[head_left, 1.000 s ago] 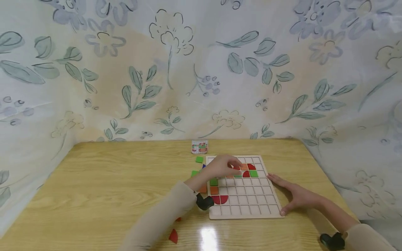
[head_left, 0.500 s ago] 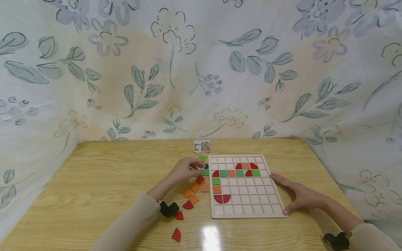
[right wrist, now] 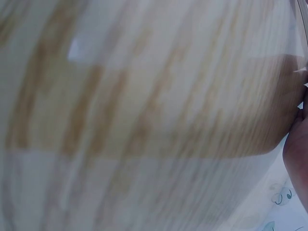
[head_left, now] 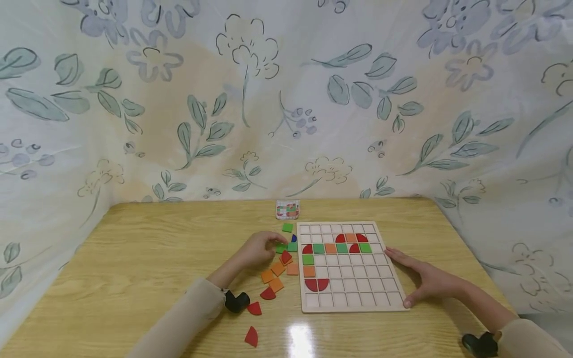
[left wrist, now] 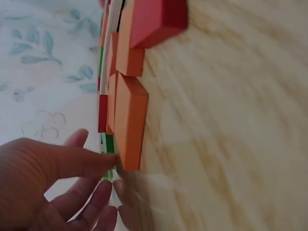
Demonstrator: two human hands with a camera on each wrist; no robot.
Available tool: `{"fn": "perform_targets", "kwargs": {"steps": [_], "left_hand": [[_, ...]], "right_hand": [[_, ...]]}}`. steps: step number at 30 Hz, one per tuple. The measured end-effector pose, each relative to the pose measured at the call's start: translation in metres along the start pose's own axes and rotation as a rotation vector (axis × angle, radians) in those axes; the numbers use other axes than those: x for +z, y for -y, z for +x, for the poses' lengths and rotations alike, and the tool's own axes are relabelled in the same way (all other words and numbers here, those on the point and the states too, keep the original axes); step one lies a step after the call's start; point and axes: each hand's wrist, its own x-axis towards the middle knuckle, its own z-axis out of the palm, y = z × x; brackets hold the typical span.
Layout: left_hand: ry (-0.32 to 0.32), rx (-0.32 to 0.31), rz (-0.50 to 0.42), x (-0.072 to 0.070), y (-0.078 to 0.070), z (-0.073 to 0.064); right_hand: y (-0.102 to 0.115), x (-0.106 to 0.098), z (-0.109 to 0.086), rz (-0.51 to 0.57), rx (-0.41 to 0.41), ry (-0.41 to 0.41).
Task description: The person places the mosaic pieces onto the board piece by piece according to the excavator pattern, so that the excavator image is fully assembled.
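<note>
My left hand [head_left: 258,249] is low over the loose tiles left of the board, its fingertips by a green square tile [head_left: 280,248]. In the left wrist view, its thumb and fingers are apart, and the thumb tip overlaps green tiles [left wrist: 109,143]; I cannot tell whether it touches them. A blue quarter-circle tile [head_left: 293,238] and another green tile [head_left: 292,246] lie just beyond the fingertips. My right hand [head_left: 431,279] rests along the right edge of the wooden grid board [head_left: 353,286], fingers and thumb spread. Red, orange and green tiles sit in the board's cells.
Orange square tiles [head_left: 277,269] and red quarter-circle tiles [head_left: 251,336] lie scattered left of the board, some overlapping. Behind them stands a small pattern card [head_left: 287,210] near another green tile [head_left: 287,227]. A floral cloth [head_left: 268,149] hangs behind the wooden table [head_left: 156,258].
My left hand has withdrawn from above the board to the loose tiles, then shifted slightly left and down, uncovering the blue tile. My right hand has stayed at the board's edge.
</note>
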Motion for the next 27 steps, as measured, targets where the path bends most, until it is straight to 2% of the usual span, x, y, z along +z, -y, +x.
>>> {"fn": "perform_targets", "kwargs": {"steps": [3,9,15,21,27], "left_hand": [[0.018,0.013,0.000,0.002,0.001,0.001],[0.001,0.060,0.018,0.004,0.003,0.003],[-0.014,0.079,0.044,0.005,0.007,0.002],[-0.078,0.034,0.036,-0.002,0.018,-0.012],[-0.130,0.034,-0.011,-0.010,0.028,-0.027]], "right_hand": [[-0.001,0.001,0.000,-0.006,0.007,-0.003],[-0.002,0.002,0.000,-0.015,0.058,-0.004],[-0.003,0.001,0.000,-0.028,0.055,-0.007],[-0.003,0.003,0.002,-0.032,0.053,-0.002],[-0.002,0.002,0.001,-0.005,0.014,-0.004]]}}
